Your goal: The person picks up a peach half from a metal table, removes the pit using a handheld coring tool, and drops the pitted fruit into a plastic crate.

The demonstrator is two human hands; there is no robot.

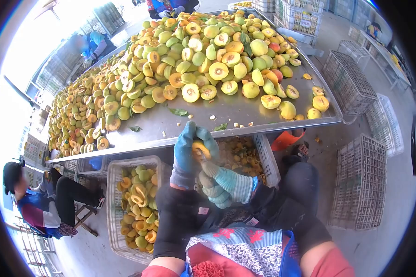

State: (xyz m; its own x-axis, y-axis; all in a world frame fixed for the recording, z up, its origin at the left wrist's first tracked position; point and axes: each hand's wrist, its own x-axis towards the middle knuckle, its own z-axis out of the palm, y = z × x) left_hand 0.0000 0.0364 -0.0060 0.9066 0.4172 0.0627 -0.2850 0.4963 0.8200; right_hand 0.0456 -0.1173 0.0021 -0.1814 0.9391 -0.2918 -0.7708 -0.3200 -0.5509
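My left hand (188, 147), in a blue-grey glove, is closed around a yellow-orange peach half (200, 147) just beyond the table's near edge. My right hand (226, 183), in a striped teal glove, is curled into a fist just below it. Its thumb and forefinger point up at the cut face of the fruit. Something thin may stick out of that grip, but I cannot make out what it is. Halved peaches (218, 70) with stones showing are heaped on the metal table (162, 134) in front of me.
A crate of peach halves (138, 205) stands left of my knees. Beneath my hands, another crate (266, 159) holds fruit scraps. Stacked crates (359, 182) are at right, near an orange scoop-like object (287, 139). A seated person (37, 203) works at left; others stand beyond the table.
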